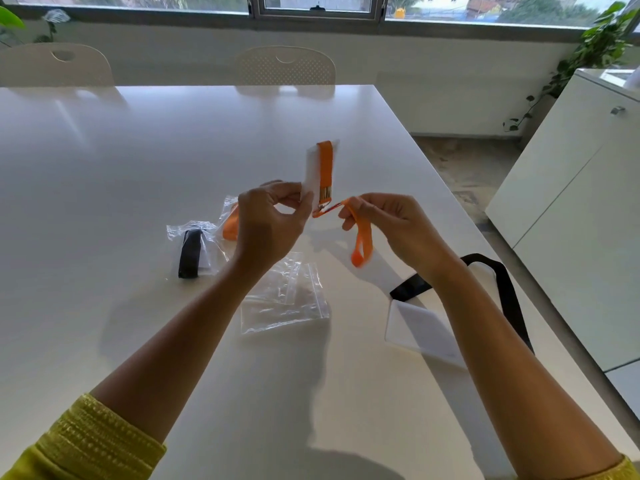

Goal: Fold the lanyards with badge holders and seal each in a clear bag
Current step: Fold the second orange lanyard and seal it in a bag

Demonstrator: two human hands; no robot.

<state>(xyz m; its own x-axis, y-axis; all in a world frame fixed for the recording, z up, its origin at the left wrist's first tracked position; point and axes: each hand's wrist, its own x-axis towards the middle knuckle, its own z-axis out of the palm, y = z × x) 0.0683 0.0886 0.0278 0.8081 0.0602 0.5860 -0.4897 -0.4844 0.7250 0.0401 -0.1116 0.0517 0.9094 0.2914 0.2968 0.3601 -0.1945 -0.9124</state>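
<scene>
Your left hand [273, 216] pinches the badge holder [317, 174] upright above the table [173, 140]; your right hand [388, 220] pinches the orange lanyard [362, 244] just right of it. Empty bags [284, 299] lie below the holder, a bagged black lanyard [192, 251] to its left.

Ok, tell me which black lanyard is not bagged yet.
The loose black lanyard by the right forearm, beside its clear badge holder. The other black lanyard, far left, sits folded inside a clear bag.

No legible text, labels, brands or numbers anywhere in frame; badge holders, bags and lanyards show no readable print.
</scene>
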